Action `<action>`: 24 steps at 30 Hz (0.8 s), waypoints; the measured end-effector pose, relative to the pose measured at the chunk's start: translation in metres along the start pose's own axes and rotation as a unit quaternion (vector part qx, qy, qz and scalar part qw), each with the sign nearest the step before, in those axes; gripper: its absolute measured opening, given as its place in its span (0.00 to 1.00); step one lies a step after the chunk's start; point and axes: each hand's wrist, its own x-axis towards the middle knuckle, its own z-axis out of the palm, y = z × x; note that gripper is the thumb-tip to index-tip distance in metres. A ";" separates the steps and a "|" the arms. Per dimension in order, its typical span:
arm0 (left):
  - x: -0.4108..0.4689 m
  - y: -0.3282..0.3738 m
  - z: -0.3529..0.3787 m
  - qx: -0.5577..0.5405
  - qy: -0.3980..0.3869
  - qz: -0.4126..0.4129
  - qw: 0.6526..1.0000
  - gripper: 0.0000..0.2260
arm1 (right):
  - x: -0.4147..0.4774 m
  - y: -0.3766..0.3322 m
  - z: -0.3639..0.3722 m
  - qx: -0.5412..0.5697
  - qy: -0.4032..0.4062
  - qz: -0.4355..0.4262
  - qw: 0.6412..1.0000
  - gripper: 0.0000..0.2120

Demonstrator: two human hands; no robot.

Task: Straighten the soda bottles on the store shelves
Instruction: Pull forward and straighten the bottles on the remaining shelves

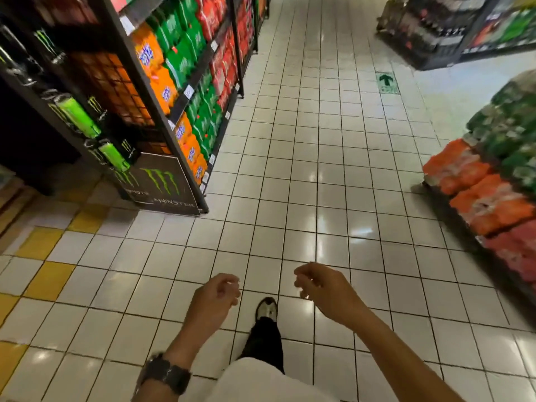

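Left hand (216, 297), right hand (322, 288), over tiled floor (290, 169)

Shop aisle — stocked drink shelves (185, 68), price tags, tiled floor (304, 169)

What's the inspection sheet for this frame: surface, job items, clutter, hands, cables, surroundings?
Surface: white tiled floor, glossy with light glare; yellow tiles at left.
Job's things: soda bottles in orange, green and red blocks on the left shelf rack; too blurred to judge alignment; neither hand touches them.
Clutter: nothing seen.
Hands: left hand and right hand both loosely curled over the aisle, holding nothing.
Cables: nothing seen.
Surroundings: energy-drink display at the rack's near end; wrapped drink packs stacked at right; green arrow sign on the floor; another rack far right.
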 end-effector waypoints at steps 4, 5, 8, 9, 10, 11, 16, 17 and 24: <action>0.088 0.052 -0.011 0.045 -0.078 0.005 0.996 0.06 | 0.068 -0.021 -0.033 -0.033 -0.020 0.043 0.998 0.06; 0.111 0.068 -0.012 0.064 -0.096 0.014 0.993 0.06 | 0.083 -0.023 -0.045 -0.044 -0.022 0.052 0.997 0.07; 0.181 0.121 -0.008 0.132 -0.130 0.065 0.981 0.07 | 0.128 -0.026 -0.083 -0.039 0.005 0.078 0.996 0.06; 0.204 0.141 -0.005 0.148 -0.139 0.080 0.976 0.06 | 0.144 -0.026 -0.097 -0.037 0.015 0.085 0.996 0.05; 0.223 0.158 0.000 0.157 -0.147 0.086 0.973 0.06 | 0.159 -0.024 -0.108 -0.035 0.022 0.094 0.995 0.05; 0.246 0.175 0.006 0.159 -0.156 0.090 0.971 0.06 | 0.177 -0.023 -0.121 -0.031 0.030 0.105 0.994 0.05; 0.339 0.238 0.040 0.153 -0.177 0.109 0.966 0.07 | 0.277 -0.019 -0.173 0.033 0.077 0.136 0.987 0.05; 0.360 0.247 0.046 0.153 -0.171 0.108 0.967 0.07 | 0.302 -0.020 -0.183 0.044 0.081 0.140 0.986 0.05; 0.499 0.338 0.043 0.211 -0.154 0.062 0.963 0.06 | 0.497 -0.072 -0.276 0.044 0.024 0.107 0.993 0.05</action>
